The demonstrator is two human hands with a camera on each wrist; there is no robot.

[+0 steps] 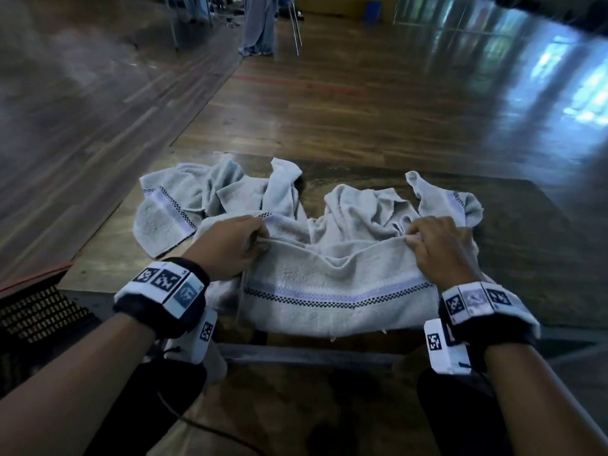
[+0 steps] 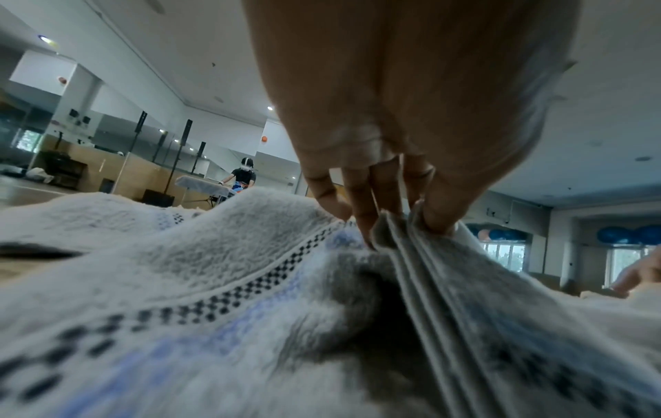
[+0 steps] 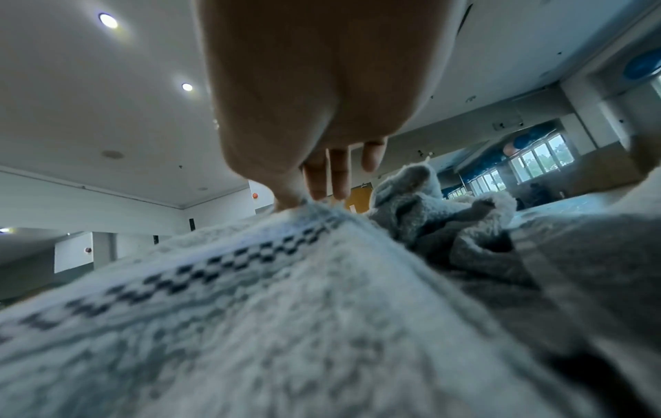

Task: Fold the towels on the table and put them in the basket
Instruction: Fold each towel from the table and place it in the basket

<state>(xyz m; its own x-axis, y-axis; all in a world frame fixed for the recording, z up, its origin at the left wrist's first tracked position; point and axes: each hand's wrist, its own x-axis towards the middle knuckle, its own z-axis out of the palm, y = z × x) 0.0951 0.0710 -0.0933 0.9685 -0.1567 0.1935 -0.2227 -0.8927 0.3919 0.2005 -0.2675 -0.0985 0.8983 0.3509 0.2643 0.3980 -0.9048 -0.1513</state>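
A light grey towel [image 1: 339, 291] with a blue and checkered stripe lies at the near edge of the wooden table [image 1: 526, 258], its lower part hanging over the edge. My left hand [image 1: 260, 240] pinches the towel's [image 2: 214, 268] upper hem at its left corner. My right hand [image 1: 413, 240] pinches the same hem at the right corner. In the wrist views the left hand [image 2: 404, 223] and the right hand [image 3: 304, 202] both nip the hem between thumb and fingers. A second crumpled towel [image 1: 204, 199] lies behind on the left, a third crumpled towel [image 1: 388, 205] behind on the right.
A dark perforated basket [image 1: 39, 311] sits low at the left, beside the table's near corner. Beyond the table is shiny wooden floor. A standing person's legs [image 1: 260, 24] and chair legs show far back. Another person [image 2: 243, 175] works at a distant table.
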